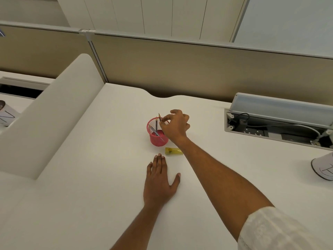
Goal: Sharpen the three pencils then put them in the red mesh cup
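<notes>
The red mesh cup (158,138) stands upright on the white desk (108,159). Two pencils (155,130) lean inside it, tips up. My right hand (175,128) hovers at the cup's right rim, thumb and forefinger pinching a third pencil (159,117) whose sharpened tip points up over the cup's mouth. A yellow translucent sharpener (173,151) lies on the desk just in front of the cup, beside my right wrist. My left hand (159,181) rests flat on the desk, palm down, fingers apart, holding nothing.
A raised beige divider (54,112) runs along the desk's left side. An open cable tray (277,127) with wires sits at the right rear. A white marked cup (324,166) lies at the right edge. A partition wall (198,69) closes the back.
</notes>
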`<control>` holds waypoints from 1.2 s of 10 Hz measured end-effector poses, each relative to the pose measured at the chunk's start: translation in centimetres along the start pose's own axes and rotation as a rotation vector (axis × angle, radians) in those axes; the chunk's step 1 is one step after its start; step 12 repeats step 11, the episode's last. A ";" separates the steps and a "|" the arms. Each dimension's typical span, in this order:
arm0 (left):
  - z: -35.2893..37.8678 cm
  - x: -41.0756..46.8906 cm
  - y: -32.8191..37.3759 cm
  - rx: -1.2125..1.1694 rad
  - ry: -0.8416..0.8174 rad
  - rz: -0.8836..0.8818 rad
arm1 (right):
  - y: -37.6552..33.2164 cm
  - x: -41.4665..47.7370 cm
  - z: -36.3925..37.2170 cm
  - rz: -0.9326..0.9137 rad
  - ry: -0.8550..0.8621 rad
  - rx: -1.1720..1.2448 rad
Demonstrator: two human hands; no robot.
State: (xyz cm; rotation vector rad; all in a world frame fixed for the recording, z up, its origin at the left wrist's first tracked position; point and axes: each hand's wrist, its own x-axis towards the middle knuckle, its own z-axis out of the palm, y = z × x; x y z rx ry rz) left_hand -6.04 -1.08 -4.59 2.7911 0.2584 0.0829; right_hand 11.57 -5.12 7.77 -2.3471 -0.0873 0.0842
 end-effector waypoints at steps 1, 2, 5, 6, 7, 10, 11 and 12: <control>0.0 0.0 0.1 -0.002 0.001 -0.001 | 0.1 0.0 0.6 0.035 -0.006 -0.050; -0.1 0.0 0.1 0.001 0.005 -0.003 | 0.1 0.1 1.3 0.043 -0.015 -0.120; -0.1 0.0 0.2 -0.012 -0.003 -0.016 | 0.0 0.3 2.0 0.031 -0.007 -0.212; 0.0 0.1 0.1 -0.004 -0.011 -0.018 | 0.0 0.1 2.2 0.002 0.013 -0.230; -0.2 0.1 0.2 -0.004 -0.011 -0.016 | 0.0 -0.1 2.3 -0.007 0.026 -0.237; 0.4 0.0 -0.2 -0.009 0.013 -0.007 | 0.5 0.3 1.8 -0.022 -0.023 -0.141; 0.4 -0.1 -0.1 -0.012 -0.003 -0.020 | 0.6 -0.1 0.9 -0.054 -0.011 -0.035; 0.4 -0.1 -0.1 -0.012 -0.003 -0.020 | 0.6 -0.1 0.9 -0.054 -0.011 -0.035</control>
